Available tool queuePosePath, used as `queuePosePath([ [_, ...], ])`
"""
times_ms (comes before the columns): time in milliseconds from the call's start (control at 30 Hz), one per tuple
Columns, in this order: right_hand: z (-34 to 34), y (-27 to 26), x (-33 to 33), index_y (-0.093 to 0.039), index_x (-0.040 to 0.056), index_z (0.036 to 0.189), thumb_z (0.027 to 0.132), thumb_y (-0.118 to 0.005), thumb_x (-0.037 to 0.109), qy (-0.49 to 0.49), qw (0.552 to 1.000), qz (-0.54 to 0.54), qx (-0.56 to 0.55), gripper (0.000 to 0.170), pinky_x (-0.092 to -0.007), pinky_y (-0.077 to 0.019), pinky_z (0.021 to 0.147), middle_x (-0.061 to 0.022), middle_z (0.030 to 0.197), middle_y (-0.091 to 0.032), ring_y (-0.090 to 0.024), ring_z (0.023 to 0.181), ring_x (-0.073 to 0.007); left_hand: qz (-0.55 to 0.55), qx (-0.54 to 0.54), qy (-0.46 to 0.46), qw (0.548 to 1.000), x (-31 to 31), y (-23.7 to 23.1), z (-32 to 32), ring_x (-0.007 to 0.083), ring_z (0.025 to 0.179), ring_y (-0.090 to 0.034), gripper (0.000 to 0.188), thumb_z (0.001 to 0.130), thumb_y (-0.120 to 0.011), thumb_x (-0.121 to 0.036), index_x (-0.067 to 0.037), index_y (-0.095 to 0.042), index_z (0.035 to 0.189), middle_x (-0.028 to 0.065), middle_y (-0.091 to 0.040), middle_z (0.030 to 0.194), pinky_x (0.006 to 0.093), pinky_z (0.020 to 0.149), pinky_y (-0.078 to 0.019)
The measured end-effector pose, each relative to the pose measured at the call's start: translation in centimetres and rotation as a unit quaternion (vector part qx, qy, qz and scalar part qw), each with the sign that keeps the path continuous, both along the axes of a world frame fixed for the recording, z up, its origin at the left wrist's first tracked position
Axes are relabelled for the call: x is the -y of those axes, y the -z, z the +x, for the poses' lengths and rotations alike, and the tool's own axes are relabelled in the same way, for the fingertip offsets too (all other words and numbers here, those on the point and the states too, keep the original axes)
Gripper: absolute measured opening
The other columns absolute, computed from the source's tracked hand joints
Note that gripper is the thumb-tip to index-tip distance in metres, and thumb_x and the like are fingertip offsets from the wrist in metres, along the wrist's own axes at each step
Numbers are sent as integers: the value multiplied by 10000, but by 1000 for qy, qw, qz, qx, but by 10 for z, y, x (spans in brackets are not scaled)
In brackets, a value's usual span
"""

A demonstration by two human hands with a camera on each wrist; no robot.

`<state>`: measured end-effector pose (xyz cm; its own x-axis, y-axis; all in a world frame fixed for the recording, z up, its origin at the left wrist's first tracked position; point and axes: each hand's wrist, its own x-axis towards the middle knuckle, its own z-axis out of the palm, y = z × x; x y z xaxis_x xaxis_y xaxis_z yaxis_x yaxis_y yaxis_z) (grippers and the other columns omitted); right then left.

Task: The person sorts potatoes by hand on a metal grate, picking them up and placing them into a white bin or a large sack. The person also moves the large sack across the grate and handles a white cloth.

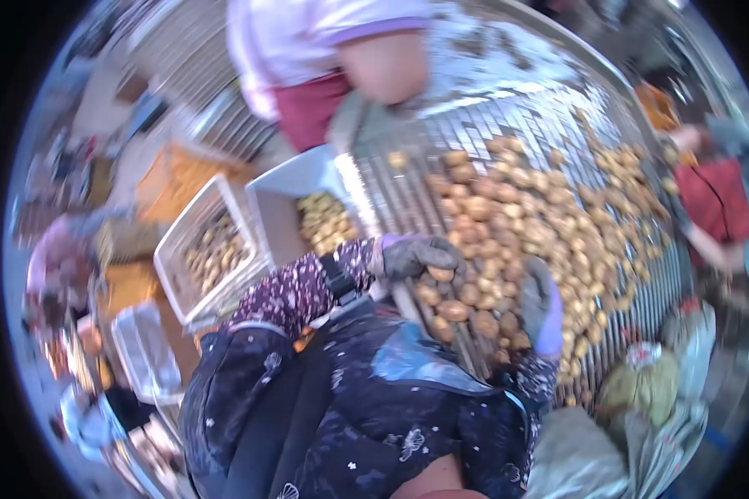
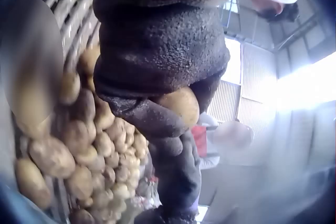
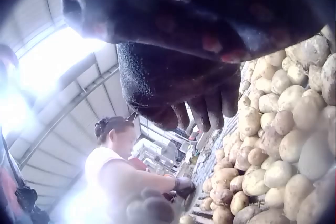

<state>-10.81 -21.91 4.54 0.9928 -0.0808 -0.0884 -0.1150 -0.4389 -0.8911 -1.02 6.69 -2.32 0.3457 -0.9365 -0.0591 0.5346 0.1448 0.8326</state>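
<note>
My left hand (image 1: 420,256), in a dark work glove, holds a potato (image 1: 441,273) at the near left edge of a potato pile (image 1: 516,224). The left wrist view shows the gloved fingers (image 2: 157,119) curled round that potato (image 2: 181,107). To the right, my gloved right hand (image 1: 539,295) is over the near part of the pile, palm side largely hidden. In the right wrist view the fingers of the right hand (image 3: 178,90) hang loosely, with no potato visible in them, beside many potatoes (image 3: 278,140).
The potatoes lie on a slatted metal surface (image 1: 383,195). At the left stand a white crate (image 1: 187,204) and a pale bin (image 1: 266,195), both holding potatoes. Sacks (image 1: 641,387) lie at the near right. A person (image 1: 333,33) stands across; another (image 1: 724,200) is at the right.
</note>
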Motion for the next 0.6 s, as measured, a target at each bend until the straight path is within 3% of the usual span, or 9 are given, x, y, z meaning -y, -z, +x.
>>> queuePosePath([
  [200, -3, -5, -14, -541, -19, 1263, 929, -508, 20, -70, 994, -34, -78, 338, -327, -431, 995, -136, 1192, -608, -546, 1155, -214, 346, -117, -286, 886, -222, -19, -22, 243, 1087, -609, 520, 901, -656, -279, 56, -491, 1263, 173, -561, 1237, 374, 930, -538],
  [233, -5, -3, -18, -552, -14, 1251, 935, -517, 47, -85, 992, -21, -87, 323, -291, -440, 919, -99, 1151, -610, -543, 1054, -167, 356, -116, -333, 865, -291, 17, -28, 309, 1120, -589, 298, 972, -456, -70, 49, -497, 1242, 179, -593, 1183, 416, 909, -549],
  [333, -14, 23, -18, -586, 7, 1212, 946, -532, 97, -72, 995, 54, -36, 286, -184, -421, 687, 12, 998, -598, -467, 768, -33, 675, 131, -330, 647, -396, 8, -51, 331, 1081, -610, 336, 910, -540, -211, -7, -595, 1173, 198, -626, 1147, 422, 915, -498],
  [400, -19, 25, -20, -580, 16, 1225, 950, -535, 109, -57, 995, 70, -45, 294, -219, -453, 739, 11, 986, -595, -509, 840, -59, 847, 217, -195, 445, -425, -1, -50, 345, 1055, -623, 371, 869, -596, -305, -45, -659, 1126, 211, -648, 1123, 426, 920, -464],
  [433, -24, 48, -15, -601, 10, 1182, 936, -558, 113, -28, 993, 109, -31, 271, -261, -479, 787, -49, 1011, -627, -579, 882, -131, 860, 231, -151, 428, -447, 18, -38, 330, 1029, -635, 394, 861, -617, -334, -29, -662, 1106, 223, -660, 1085, 411, 888, -483],
  [500, -12, 17, -23, -598, -5, 1162, 911, -584, 115, -50, 983, -142, 104, 279, -353, -490, 868, -170, 1060, -644, -626, 961, -270, 748, 175, -279, 576, -365, -21, -13, 226, 861, -646, 338, 880, -639, -283, -18, -657, 1090, 151, -690, 959, 347, 774, -501],
  [533, -16, 15, -24, -583, 1, 1163, 903, -571, 127, 3, 973, -201, 111, 289, -393, -466, 896, -198, 1117, -604, -581, 1023, -326, 594, 230, -340, 692, -368, 27, -7, 176, 852, -619, 323, 911, -630, -238, -10, -629, 1140, 81, -685, 968, 322, 759, -500],
  [567, -18, 15, -26, -568, 7, 1165, 895, -558, 139, 50, 958, -258, 118, 300, -434, -442, 924, -226, 1174, -565, -536, 1085, -382, 534, 191, -259, 782, -275, -49, 4, 225, 1100, -570, 394, 945, -558, -187, 21, -522, 1278, 119, -620, 1198, 318, 944, -454],
  [600, -20, 15, -26, -552, 12, 1166, 887, -545, 151, 92, 938, -312, 122, 312, -474, -418, 952, -254, 1231, -526, -491, 1146, -438, 538, 233, -235, 776, -238, -54, 8, 202, 1051, -575, 391, 949, -556, -219, 19, -545, 1259, 116, -632, 1148, 326, 929, -457],
])
